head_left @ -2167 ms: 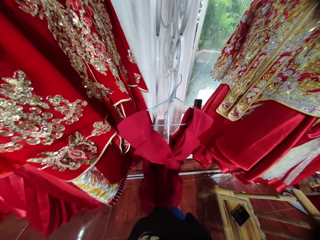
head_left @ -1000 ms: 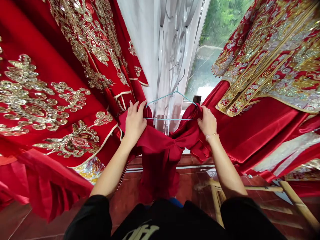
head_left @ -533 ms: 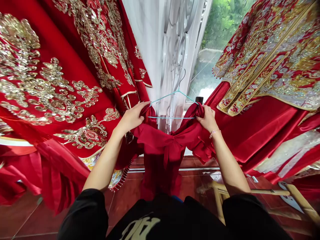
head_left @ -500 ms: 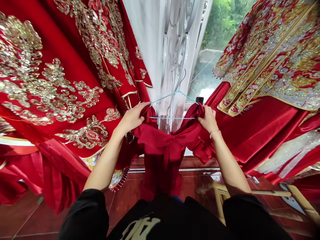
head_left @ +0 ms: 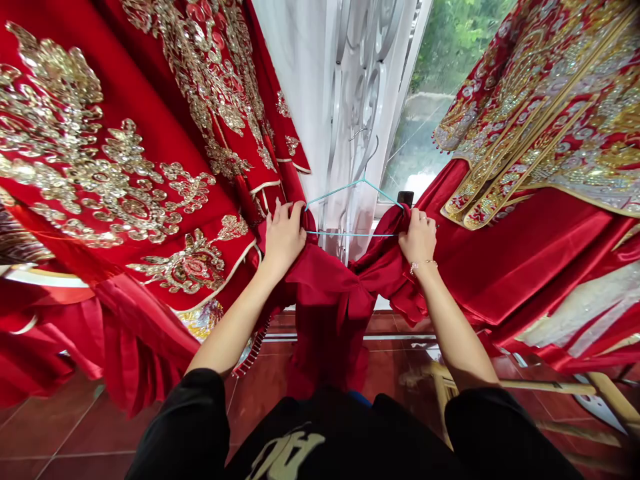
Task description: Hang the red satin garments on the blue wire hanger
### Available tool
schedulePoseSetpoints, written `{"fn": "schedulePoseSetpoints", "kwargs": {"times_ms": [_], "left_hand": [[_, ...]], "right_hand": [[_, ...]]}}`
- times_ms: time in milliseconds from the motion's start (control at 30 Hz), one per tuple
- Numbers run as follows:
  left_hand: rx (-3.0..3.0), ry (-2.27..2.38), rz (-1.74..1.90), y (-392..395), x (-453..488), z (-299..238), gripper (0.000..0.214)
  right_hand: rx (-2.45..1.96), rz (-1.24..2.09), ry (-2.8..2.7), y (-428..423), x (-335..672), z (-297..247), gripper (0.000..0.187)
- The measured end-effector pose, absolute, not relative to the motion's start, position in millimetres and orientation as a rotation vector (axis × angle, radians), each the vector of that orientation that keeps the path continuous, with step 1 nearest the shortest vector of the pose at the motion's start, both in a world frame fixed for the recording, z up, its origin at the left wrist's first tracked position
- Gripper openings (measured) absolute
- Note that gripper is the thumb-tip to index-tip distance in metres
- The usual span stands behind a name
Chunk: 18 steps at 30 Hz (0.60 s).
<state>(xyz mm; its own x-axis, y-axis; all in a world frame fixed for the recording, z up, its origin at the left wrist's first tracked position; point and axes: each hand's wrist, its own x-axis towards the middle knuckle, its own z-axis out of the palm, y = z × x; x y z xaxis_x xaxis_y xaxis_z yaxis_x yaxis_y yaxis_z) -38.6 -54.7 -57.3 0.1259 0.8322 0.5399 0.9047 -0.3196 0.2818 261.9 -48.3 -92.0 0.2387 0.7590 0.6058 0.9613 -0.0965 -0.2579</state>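
A dark red dress (head_left: 330,287) with a bow-like gathered front hangs down before me on a thin light-blue hanger (head_left: 350,234). My left hand (head_left: 286,237) is closed around the dress's left shoulder, by the hanger's left end. At the opposite shoulder, my right hand (head_left: 419,237) grips the cloth near the hanger's right end; a ring and a bracelet show on it. The hanger's metal hook (head_left: 373,150) points up, in front of the white metal scrollwork. Both palms and the inner fingertips are hidden by the hands and fabric.
Red garments with gold sequin embroidery (head_left: 120,180) crowd the left. An embroidered jacket (head_left: 540,133) over a red skirt hangs at right. Behind are a white curtain (head_left: 295,60) and a window (head_left: 425,113). A wooden stool (head_left: 545,385) stands low right on the red tiled floor (head_left: 95,433).
My left hand has turned more upright and shifted right, its fingers now over the shoulder cloth. The right hand keeps its hold. The whole view has shifted slightly.
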Motion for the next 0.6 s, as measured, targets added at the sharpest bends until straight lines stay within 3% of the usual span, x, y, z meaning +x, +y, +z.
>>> {"fn": "schedulePoseSetpoints", "kwargs": {"times_ms": [600], "left_hand": [[-2.406,-1.669,-1.045,-36,-56,-56,0.064]], "right_hand": [[-2.060,-0.443,-1.514,-74,255,-76,0.041]]}}
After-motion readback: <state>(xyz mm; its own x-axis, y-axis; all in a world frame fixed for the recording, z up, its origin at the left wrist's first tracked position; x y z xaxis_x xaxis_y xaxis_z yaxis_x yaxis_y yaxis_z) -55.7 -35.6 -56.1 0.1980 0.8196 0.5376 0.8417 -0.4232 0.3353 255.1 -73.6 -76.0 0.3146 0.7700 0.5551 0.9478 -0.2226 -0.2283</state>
